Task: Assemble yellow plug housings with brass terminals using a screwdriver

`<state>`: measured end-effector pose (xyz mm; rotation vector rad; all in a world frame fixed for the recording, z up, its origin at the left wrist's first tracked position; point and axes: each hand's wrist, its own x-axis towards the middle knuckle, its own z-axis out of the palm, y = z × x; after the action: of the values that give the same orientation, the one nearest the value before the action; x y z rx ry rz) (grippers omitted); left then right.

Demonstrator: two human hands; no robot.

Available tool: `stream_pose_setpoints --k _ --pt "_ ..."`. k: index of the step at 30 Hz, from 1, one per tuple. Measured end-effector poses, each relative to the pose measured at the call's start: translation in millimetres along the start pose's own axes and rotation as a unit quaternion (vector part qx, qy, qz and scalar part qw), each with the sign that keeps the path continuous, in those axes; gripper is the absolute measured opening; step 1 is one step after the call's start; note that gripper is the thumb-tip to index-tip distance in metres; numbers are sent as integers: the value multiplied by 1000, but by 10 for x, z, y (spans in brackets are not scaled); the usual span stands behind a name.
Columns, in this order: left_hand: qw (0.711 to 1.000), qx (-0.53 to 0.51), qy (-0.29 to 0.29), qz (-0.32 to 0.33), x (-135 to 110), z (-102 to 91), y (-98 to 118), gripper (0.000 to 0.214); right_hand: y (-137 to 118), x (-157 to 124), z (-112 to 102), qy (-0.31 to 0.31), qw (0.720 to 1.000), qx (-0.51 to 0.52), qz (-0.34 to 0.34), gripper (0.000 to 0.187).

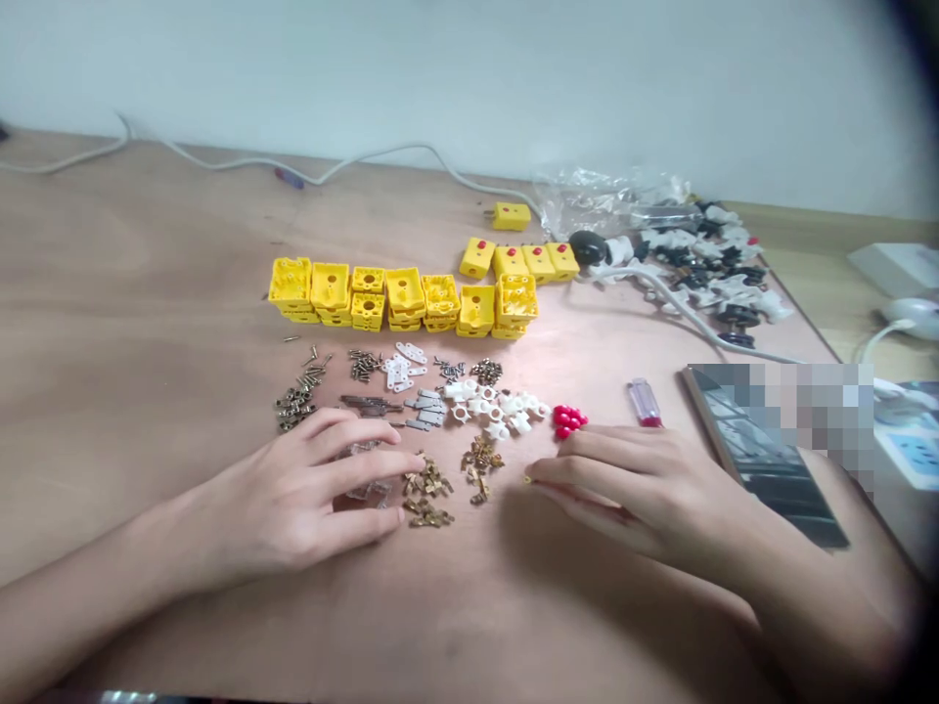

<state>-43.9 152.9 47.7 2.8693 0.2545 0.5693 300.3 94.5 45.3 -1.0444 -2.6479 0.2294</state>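
Note:
My left hand is spread, palm down, over a heap of clear plastic pieces. Its fingertips reach the edge of the small brass parts, and whether they touch is hard to tell. Thumb and fingers of my right hand are pinched around a tiny brass part, mostly hidden. A second brass heap lies between the hands. Just beyond my right fingers sit red buttons. White plastic fittings, grey metal strips and white link plates lie past the brass heaps.
Yellow housings stand stacked in a row, with closed yellow units behind. Screws lie at left. A small screwdriver and a phone are at right. Black and white parts and a white cable fill the back right.

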Motion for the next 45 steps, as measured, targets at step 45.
stream_pose_setpoints --k 45 --pt "697 -613 134 -348 384 315 569 30 -419 162 317 146 893 424 26 14"
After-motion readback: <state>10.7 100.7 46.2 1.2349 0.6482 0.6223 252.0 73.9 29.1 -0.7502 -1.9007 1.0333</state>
